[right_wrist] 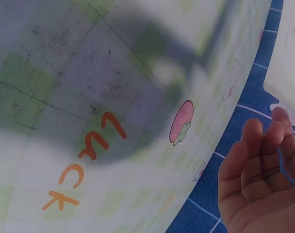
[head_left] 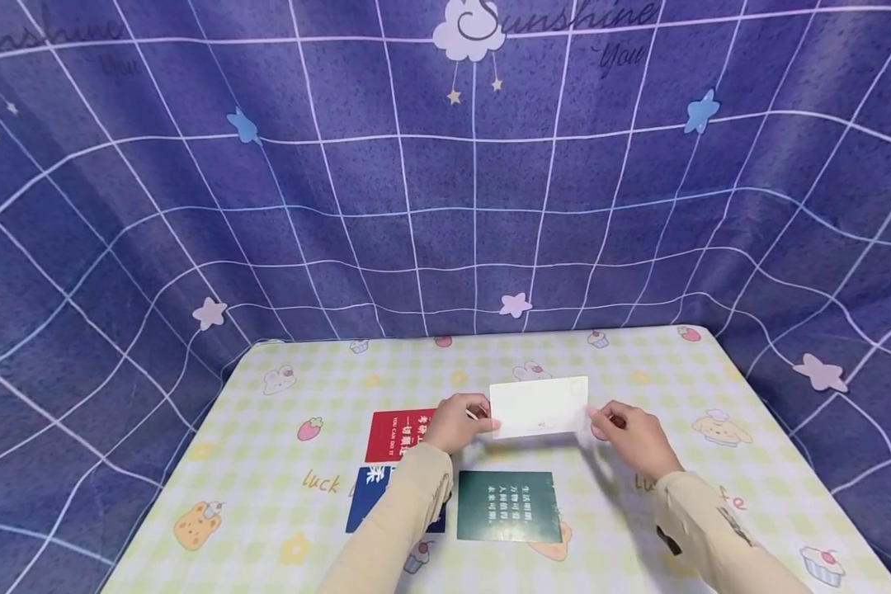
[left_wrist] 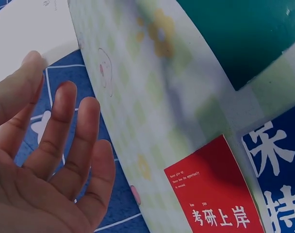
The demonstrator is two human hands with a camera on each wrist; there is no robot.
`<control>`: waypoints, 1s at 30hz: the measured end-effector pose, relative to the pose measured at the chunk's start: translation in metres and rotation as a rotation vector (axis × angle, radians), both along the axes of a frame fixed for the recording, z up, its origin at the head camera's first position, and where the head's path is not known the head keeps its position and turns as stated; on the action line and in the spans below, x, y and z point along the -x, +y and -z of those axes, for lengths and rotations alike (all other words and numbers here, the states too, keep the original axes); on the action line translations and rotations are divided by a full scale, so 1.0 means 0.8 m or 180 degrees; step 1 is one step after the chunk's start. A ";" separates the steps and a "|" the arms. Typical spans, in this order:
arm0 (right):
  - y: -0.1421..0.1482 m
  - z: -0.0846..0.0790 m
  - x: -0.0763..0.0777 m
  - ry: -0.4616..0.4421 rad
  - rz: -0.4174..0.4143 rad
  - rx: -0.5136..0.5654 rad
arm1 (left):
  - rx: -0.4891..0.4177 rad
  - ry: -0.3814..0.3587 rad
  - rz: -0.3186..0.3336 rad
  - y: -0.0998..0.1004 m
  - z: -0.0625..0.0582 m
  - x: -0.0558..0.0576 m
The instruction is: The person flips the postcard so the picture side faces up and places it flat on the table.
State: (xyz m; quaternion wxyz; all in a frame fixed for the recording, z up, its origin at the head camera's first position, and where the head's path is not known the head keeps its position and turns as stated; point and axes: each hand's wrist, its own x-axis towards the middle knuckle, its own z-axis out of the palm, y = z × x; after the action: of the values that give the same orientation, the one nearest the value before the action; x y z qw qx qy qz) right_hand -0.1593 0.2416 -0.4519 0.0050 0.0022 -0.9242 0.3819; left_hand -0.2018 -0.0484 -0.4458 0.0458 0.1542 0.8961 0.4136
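A white postcard with a small stamp box in one corner is held up above the table, its blank side towards me. At its left edge my left hand pinches it between thumb and index finger. My right hand pinches the opposite edge with its fingertips. The left wrist view shows the thumb on the postcard while the other fingers spread loosely. In the right wrist view, the fingertips of the right hand meet the corner of the postcard.
A green card with white writing lies in front of the hands. To its left are a red card and a blue card, partly hidden by my left arm. The checked tablecloth reaches back to a blue grid-patterned curtain.
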 end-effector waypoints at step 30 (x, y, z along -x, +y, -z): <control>0.006 -0.003 0.001 -0.0789 0.0058 0.1322 | 0.0297 0.0405 -0.0078 0.012 0.001 -0.007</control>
State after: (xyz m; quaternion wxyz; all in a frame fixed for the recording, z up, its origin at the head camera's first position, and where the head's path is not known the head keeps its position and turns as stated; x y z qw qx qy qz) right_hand -0.1599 0.2466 -0.4494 -0.1046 -0.0541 -0.8194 0.5610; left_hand -0.1964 -0.0389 -0.4470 -0.0091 0.1668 0.9173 0.3614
